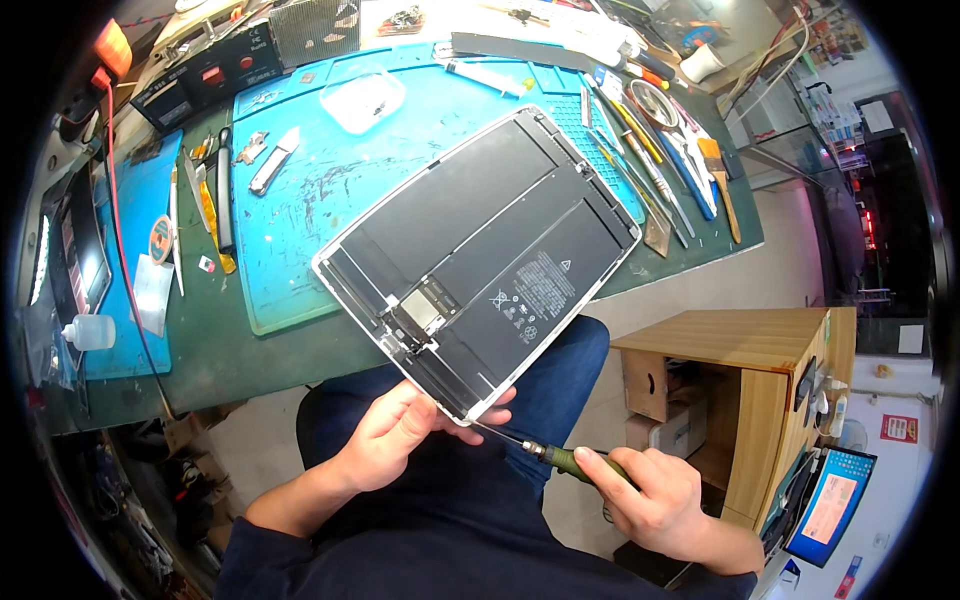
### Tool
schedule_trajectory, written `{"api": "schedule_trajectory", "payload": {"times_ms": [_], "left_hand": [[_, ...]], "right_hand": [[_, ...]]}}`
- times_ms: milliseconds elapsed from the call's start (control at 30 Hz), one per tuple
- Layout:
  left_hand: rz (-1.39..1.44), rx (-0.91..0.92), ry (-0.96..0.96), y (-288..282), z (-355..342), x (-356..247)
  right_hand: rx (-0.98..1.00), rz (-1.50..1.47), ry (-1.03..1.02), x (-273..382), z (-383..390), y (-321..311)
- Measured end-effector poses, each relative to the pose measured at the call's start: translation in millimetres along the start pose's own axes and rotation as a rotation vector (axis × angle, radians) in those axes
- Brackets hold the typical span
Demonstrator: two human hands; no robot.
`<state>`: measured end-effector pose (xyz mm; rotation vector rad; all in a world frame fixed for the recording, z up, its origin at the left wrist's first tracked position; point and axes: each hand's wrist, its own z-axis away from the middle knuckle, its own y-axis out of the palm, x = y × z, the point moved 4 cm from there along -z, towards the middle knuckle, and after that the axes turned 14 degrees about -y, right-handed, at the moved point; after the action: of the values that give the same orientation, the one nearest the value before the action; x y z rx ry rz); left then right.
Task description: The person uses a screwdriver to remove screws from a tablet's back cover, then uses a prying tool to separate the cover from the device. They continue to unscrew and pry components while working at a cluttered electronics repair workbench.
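An opened tablet (490,230) with its dark batteries and a small circuit board showing lies tilted across the near edge of the workbench. Its lower corner juts out over my lap. My left hand (405,425) grips that corner, thumb at the side and fingers underneath. In my right hand (655,500) is a green-handled tool (575,462) with a thin metal shaft, held like a pen with the forefinger along the handle. Its tip is at the tablet's lower corner, beside my left fingers; whether it touches the frame I cannot tell.
A blue work mat (290,290) covers much of the green bench. On it are a clear plastic tray (362,100) and a syringe (485,78). Tweezers and brushes (715,165) lie at the right. A black power unit (210,75) stands far left; a wooden cabinet (730,335) stands right.
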<state>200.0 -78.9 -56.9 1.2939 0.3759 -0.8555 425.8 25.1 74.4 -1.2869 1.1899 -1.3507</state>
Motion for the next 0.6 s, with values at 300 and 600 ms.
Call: {"api": "schedule_trajectory", "payload": {"times_ms": [300, 600], "left_hand": [[-0.061, -0.014, -0.033, 3.9, -2.0, -5.8], [-0.081, -0.052, -0.039, 6.8, -2.0, -7.1]], "right_hand": [[-0.105, -0.079, 0.088, 5.3, 7.4, 24.7], [-0.208, -0.048, 0.143, 7.1, 10.9, 36.5]]}}
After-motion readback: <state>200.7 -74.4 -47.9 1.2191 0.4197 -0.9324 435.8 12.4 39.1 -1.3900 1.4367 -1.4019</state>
